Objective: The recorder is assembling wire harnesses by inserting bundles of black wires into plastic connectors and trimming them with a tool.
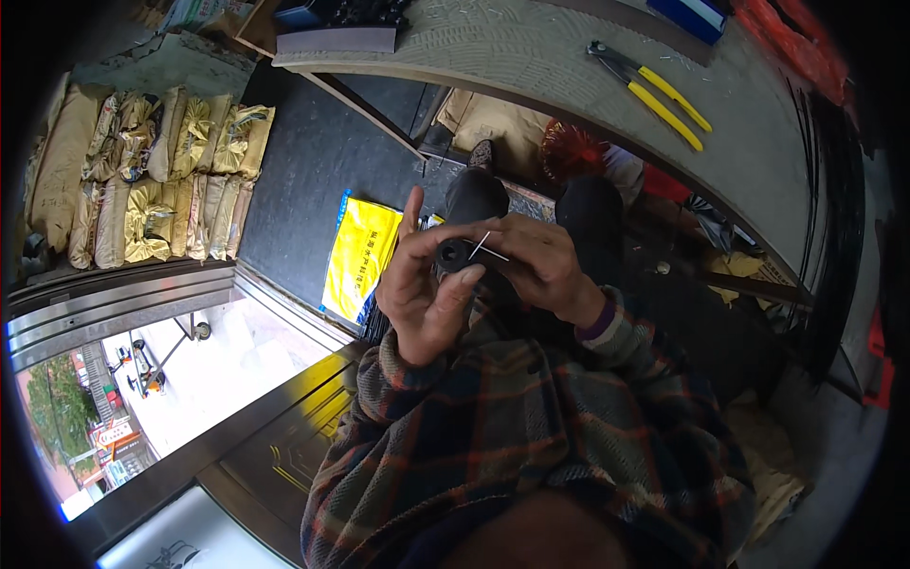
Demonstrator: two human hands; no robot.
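- In the head view, a small black cylindrical piece (453,254) is gripped by the left hand (420,284), the thumb pressed against its lower side and the fingers curled behind it, with one finger raised straight up.
- The same black piece is met from the other side by the right hand (540,264), whose fingers are closed round its far end; a thin pale metal pin (483,246) is seen at the piece, pinched or steadied at the right fingertips (which of the two cannot be told).
- Both hands are held close together in front of the chest, above the knees, and both forearms are covered by plaid sleeves (531,417).
- A yellow printed bag (357,258) is seen on the dark floor just left of the hands.
- Yellow-handled pliers (654,92) lie on the curved workbench (531,52), well apart from the hands.
- Tan sacks (152,171) are stacked at the far left.
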